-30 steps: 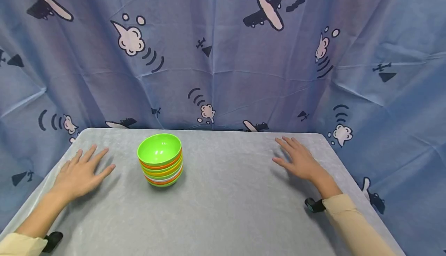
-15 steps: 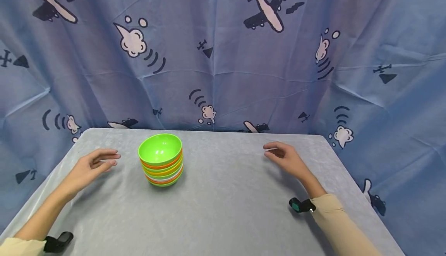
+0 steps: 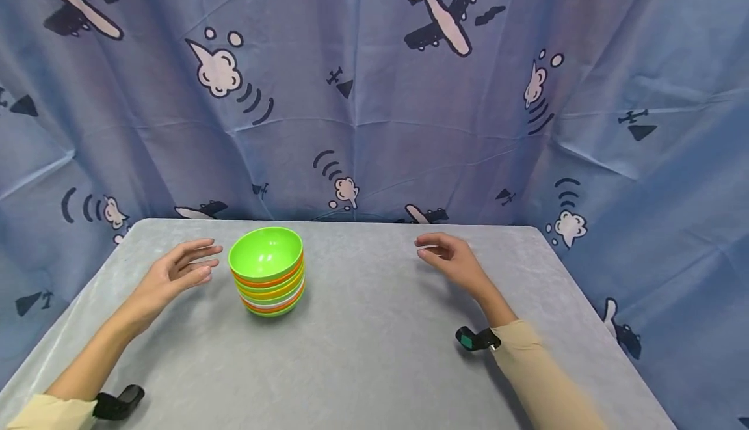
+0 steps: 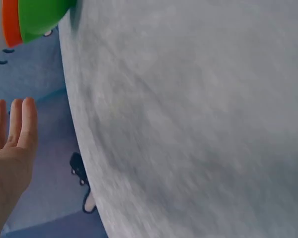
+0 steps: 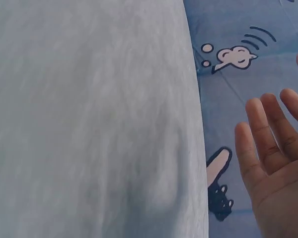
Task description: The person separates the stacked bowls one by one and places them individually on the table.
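Observation:
A stack of nested bowls (image 3: pixel 267 272) stands on the table left of the middle, the top one bright green, with orange, yellow and white rims below. Just left of the stack, my left hand (image 3: pixel 173 272) hovers with its fingers bent loosely toward the bowls and a small gap between. In the left wrist view the lower bowls (image 4: pixel 37 20) show at the top left corner, beyond the fingertips. Farther off, to the right of the stack, my right hand (image 3: pixel 453 261) is held over the table, fingers relaxed and pointing left, holding nothing.
A grey cloth covers the table (image 3: pixel 363 352). Behind its far edge hangs a blue curtain (image 3: pixel 374 92) printed with airplanes and clouds. Each wrist wears a black camera band, such as the one on the right wrist (image 3: pixel 476 339).
Both hands have moved inward, the left one to the right toward the bowls, the right one to the left. Their spread fingers have drawn together and turned sideways. The bowls have not moved.

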Demonstrator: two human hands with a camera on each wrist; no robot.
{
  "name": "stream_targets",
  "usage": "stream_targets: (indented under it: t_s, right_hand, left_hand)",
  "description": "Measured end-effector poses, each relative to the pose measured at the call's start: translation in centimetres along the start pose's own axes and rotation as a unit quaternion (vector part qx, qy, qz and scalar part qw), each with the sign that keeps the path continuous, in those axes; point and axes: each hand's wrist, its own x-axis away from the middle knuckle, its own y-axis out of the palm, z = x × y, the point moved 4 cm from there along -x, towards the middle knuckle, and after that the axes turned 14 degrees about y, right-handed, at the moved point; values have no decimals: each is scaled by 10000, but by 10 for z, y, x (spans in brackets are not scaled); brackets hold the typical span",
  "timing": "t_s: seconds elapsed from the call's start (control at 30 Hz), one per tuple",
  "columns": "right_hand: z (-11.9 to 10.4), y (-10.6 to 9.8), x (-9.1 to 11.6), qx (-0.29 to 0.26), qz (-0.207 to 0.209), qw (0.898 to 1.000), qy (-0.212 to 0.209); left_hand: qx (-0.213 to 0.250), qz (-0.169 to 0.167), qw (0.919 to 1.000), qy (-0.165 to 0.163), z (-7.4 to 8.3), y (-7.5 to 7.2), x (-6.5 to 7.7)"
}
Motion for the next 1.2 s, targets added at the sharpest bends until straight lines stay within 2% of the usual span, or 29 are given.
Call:
stream_targets:
  t_s: [0.2,0.33,0.53,0.77,1.2]
  right_hand:
    - [-9,17,-10,-155,-282,9994,138]
    - [-18,29,-17,-282,-570,9979,149]
    - [-28,47,-27,-303,-776,9965,78]
    - [-38,72,-35,-468,-1006,9938,-99]
    - [-72,120,-42,-850,-1521,9839,-403]
  left_hand:
    - [17,-235,9997,92,4,13,-9]
    - [12,-223,9997,54,5,19,-15]
    - [79,-213,9997,60,6,25,-22]
    - [100,-291,9995,114,8,29,-26]
    - [380,-401,9982,247,6,39,-27]
